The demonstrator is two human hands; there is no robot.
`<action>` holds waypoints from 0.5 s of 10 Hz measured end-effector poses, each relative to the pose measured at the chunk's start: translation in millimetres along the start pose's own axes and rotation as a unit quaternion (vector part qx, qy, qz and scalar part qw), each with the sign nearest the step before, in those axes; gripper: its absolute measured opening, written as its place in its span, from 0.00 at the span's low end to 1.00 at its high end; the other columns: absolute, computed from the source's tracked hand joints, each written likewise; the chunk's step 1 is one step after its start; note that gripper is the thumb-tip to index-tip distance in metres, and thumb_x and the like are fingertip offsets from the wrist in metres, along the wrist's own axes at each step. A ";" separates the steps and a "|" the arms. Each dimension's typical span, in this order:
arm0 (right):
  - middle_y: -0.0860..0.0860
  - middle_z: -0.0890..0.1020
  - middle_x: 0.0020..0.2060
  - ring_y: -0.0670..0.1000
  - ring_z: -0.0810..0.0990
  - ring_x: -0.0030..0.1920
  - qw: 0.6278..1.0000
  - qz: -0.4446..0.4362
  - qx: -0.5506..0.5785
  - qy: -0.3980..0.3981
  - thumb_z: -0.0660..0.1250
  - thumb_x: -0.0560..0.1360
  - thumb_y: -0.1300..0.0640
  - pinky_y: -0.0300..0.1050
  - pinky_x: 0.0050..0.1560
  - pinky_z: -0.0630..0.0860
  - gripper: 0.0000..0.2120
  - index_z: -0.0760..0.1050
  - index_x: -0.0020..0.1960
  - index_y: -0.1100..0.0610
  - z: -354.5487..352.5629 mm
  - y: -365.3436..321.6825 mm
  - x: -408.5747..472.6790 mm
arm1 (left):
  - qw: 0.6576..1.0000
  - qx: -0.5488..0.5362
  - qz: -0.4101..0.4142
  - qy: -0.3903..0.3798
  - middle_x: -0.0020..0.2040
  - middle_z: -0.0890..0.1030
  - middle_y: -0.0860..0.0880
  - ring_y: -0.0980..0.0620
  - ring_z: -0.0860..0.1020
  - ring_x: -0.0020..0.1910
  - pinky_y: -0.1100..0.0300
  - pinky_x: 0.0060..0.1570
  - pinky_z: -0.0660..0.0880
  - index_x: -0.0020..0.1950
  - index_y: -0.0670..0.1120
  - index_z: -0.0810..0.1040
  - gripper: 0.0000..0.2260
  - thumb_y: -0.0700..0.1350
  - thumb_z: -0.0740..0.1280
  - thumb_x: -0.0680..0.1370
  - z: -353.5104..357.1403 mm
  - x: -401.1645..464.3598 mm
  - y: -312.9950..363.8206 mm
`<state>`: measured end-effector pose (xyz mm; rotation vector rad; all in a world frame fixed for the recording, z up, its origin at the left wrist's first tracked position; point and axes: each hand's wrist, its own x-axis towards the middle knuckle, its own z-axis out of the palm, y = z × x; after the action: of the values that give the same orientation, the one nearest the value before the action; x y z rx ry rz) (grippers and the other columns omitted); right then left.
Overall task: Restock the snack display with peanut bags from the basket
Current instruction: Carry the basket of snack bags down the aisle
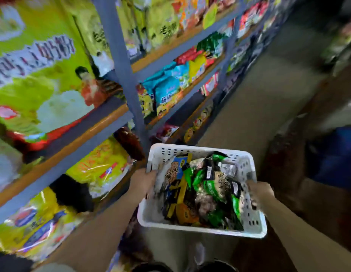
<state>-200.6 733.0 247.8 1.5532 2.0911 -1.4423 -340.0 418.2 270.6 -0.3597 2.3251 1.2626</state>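
Observation:
A white perforated plastic basket (255,218) is held out in front of me above the aisle floor. My left hand (142,181) grips its left rim and my right hand (259,190) grips its right rim. Inside lie several snack bags: green peanut bags (213,185) on the right, a blue and yellow bag (177,173) on the left, and an orange bag (185,213) near the front. The snack display shelves (119,55) run along my left, blurred by motion.
Blue metal shelving with wooden boards holds large yellow bags (100,165) low at left, teal bags (166,89) mid-shelf and red and green packs farther down. The grey aisle floor (269,95) stretches ahead on the right. A dark blue object (337,154) sits at the right edge.

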 end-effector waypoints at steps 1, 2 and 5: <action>0.51 0.72 0.32 0.48 0.68 0.30 0.999 0.005 0.033 0.030 0.61 0.77 0.55 0.39 0.31 0.66 0.19 0.73 0.60 0.69 -49.7 -26.1 48.1 | 1.000 0.009 0.017 -0.015 0.25 0.71 0.47 0.46 0.72 0.33 0.56 0.36 0.66 0.25 0.47 0.69 0.17 0.48 0.67 0.72 57.2 37.4 74.1; 0.58 0.74 0.42 0.51 0.70 0.32 0.997 0.014 0.053 0.062 0.60 0.77 0.56 0.41 0.33 0.68 0.19 0.73 0.60 0.70 -86.2 -47.7 97.6 | 0.996 0.024 0.058 -0.058 0.28 0.72 0.45 0.45 0.73 0.35 0.56 0.37 0.67 0.29 0.46 0.72 0.14 0.49 0.66 0.74 96.5 72.5 132.0; 0.56 0.75 0.40 0.56 0.73 0.41 0.982 0.077 0.131 0.108 0.61 0.77 0.52 0.48 0.47 0.70 0.21 0.72 0.60 0.68 -143.2 -143.4 274.5 | 0.983 0.089 0.118 -0.112 0.38 0.78 0.32 0.34 0.79 0.41 0.57 0.35 0.66 0.44 0.32 0.77 0.18 0.49 0.64 0.75 219.4 231.2 301.4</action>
<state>-383.3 1021.0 237.7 2.0050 1.8951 -1.6083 -609.3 764.5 264.8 0.1178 2.3096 1.1213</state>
